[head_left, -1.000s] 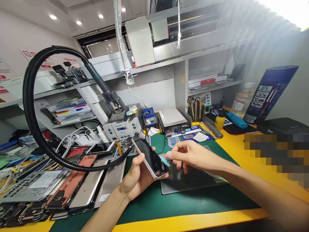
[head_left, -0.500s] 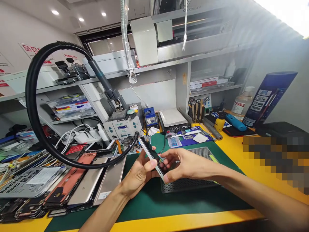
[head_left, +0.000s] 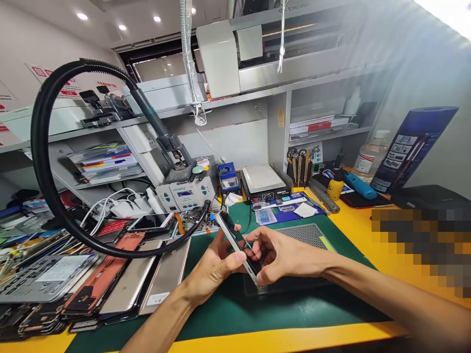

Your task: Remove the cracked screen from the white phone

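Observation:
A smartphone point(head_left: 232, 239) with a pale frame and dark face is tilted above the green mat point(head_left: 213, 316). Wrapped round its near side is my left hand point(head_left: 215, 267), thumb on the pale edge and fingers behind. My right hand point(head_left: 281, 252) is at the phone's lower end, fingers curled over the dark face and thumb by the bottom corner. A small teal edge shows by those fingers; what it belongs to is unclear. Beneath my right hand lies a grey perforated pad point(head_left: 309, 233), partly hidden.
Several used phones and back covers point(head_left: 130, 282) are piled at left. A thick black hose point(head_left: 42, 162) arches from the hot-air station point(head_left: 184, 193). Behind the mat stand a flat-topped heating plate point(head_left: 261, 179) and tweezers point(head_left: 300, 166). A yellow bottle point(head_left: 334, 186) is at right.
The phone and both hands have shifted slightly right and down. My right fingers are curled closer over the phone, and the teal edge shows more clearly.

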A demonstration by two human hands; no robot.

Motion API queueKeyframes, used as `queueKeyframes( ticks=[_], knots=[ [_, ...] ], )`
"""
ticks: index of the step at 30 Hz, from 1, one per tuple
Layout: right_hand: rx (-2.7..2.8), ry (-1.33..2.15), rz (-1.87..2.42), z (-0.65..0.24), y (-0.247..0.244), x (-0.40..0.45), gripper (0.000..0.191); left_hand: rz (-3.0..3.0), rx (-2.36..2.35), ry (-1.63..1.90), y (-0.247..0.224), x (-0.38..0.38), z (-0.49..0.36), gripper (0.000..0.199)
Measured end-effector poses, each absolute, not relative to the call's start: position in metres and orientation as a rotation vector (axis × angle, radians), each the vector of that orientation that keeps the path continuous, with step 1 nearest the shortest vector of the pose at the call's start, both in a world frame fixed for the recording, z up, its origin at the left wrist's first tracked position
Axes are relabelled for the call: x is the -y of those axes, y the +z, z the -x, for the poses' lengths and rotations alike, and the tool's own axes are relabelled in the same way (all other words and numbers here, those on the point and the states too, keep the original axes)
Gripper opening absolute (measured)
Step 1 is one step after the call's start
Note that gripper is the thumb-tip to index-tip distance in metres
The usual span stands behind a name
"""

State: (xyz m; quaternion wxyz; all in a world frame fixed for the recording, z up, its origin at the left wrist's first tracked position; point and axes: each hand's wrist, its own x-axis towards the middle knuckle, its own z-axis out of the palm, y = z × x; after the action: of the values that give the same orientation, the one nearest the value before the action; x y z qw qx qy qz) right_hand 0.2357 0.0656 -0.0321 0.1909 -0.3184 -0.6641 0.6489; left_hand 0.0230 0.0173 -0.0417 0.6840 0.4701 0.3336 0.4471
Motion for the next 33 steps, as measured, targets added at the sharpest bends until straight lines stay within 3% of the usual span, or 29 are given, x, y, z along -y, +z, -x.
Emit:
queueKeyframes(
  ticks=[17,27,33],
  knots=[
    [1.953,1.684,0.824,-0.24,-0.029,-0.067,0.081,-1.182,-0.839,1.076,-0.043,-0.023,-0.026,0.065],
    [1.976,1.435,0.753,-0.244,-0.036,-0.064,0.065,-1.333,-0.781,1.07,-0.026,-0.032,-0.032,0.064],
    [1.918,1.478,0.722,-0.248,-0.034,-0.064,0.067,-1.359,-0.75,1.053,-0.02,-0.034,-0.038,0.064]
  ],
)
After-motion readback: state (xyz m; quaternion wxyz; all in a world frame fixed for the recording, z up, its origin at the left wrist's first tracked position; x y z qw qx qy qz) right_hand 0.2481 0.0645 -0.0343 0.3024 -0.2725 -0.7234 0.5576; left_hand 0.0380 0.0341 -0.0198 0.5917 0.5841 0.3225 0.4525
